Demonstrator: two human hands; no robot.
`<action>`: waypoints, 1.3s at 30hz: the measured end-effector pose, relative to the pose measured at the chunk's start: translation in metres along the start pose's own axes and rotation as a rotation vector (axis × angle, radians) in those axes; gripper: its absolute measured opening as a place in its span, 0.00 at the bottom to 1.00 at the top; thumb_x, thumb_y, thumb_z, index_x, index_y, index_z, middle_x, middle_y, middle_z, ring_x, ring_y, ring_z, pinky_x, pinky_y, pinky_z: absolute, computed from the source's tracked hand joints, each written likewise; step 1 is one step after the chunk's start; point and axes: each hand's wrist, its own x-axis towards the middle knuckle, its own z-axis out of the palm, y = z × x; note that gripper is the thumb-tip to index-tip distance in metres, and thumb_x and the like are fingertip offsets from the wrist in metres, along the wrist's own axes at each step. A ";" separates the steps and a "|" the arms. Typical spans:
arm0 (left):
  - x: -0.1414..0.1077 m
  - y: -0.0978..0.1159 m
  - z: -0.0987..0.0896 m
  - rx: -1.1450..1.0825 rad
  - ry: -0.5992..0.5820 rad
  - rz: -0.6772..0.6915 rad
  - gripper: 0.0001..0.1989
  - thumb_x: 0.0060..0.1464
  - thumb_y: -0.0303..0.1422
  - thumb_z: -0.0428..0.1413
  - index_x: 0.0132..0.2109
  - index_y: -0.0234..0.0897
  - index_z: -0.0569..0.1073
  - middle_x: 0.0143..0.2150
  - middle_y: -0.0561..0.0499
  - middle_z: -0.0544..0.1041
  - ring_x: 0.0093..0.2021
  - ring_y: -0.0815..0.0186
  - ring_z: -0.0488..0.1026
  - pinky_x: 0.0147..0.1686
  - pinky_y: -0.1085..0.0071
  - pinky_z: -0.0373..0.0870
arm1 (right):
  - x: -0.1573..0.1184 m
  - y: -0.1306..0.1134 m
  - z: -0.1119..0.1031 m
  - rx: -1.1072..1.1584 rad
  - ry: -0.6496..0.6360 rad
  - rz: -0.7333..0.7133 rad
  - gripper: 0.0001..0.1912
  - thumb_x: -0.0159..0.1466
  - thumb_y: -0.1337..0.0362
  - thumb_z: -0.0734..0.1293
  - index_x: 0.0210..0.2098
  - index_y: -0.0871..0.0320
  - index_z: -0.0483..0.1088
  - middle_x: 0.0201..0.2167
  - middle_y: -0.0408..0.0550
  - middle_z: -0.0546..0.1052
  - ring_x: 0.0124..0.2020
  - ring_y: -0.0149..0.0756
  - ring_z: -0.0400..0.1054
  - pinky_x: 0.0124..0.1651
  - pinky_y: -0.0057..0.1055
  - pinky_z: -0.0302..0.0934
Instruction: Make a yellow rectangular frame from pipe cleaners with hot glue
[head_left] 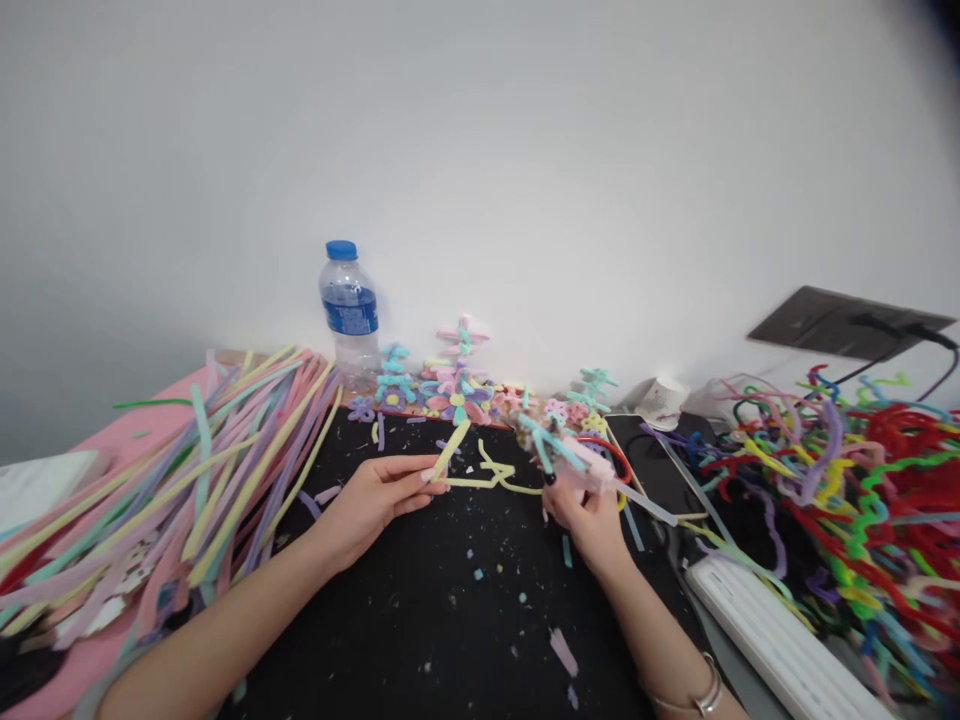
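Observation:
My left hand [397, 495], over the black work mat [420, 610], pinches a pale yellow pipe cleaner [454, 450] between thumb and fingertips. The strip is bent, and thin yellow pieces [499, 475] extend from it toward the right. My right hand [589, 515] is closed around a pale pink glue gun [589, 462], with a translucent glue stick [651, 507] jutting out at its rear. Teal pipe cleaner pieces [547, 445] overlap the gun's front, so its tip is hard to make out. Finished fuzzy flowers [456, 390] stand behind both hands.
A heap of straight pipe cleaners [217, 460] lies left, a tangle of curly ones [855, 500] right. By the wall stand a water bottle [351, 315] and a paper cup [663, 402]. A phone [656, 465] and a white power strip [772, 635] lie right; scraps dot the mat.

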 end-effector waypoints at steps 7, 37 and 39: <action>0.002 0.000 -0.002 0.041 0.063 0.011 0.12 0.46 0.33 0.62 0.40 0.35 0.77 0.37 0.45 0.81 0.40 0.64 0.77 0.39 0.74 0.73 | -0.009 -0.018 0.015 -0.019 -0.374 -0.053 0.09 0.55 0.65 0.66 0.36 0.56 0.74 0.27 0.44 0.76 0.25 0.35 0.68 0.26 0.28 0.65; -0.003 0.001 0.002 -0.005 0.001 -0.021 0.10 0.46 0.33 0.63 0.37 0.37 0.78 0.38 0.48 0.81 0.40 0.66 0.78 0.34 0.81 0.72 | -0.008 -0.016 0.015 -0.115 -0.387 -0.074 0.07 0.58 0.67 0.60 0.24 0.57 0.65 0.17 0.39 0.62 0.18 0.28 0.54 0.21 0.24 0.52; -0.002 0.001 0.001 -0.011 -0.003 -0.021 0.09 0.46 0.33 0.63 0.37 0.37 0.78 0.38 0.48 0.81 0.40 0.66 0.78 0.34 0.81 0.72 | -0.008 -0.015 0.015 -0.123 -0.380 -0.073 0.08 0.58 0.67 0.60 0.23 0.57 0.64 0.17 0.39 0.61 0.18 0.28 0.54 0.21 0.24 0.52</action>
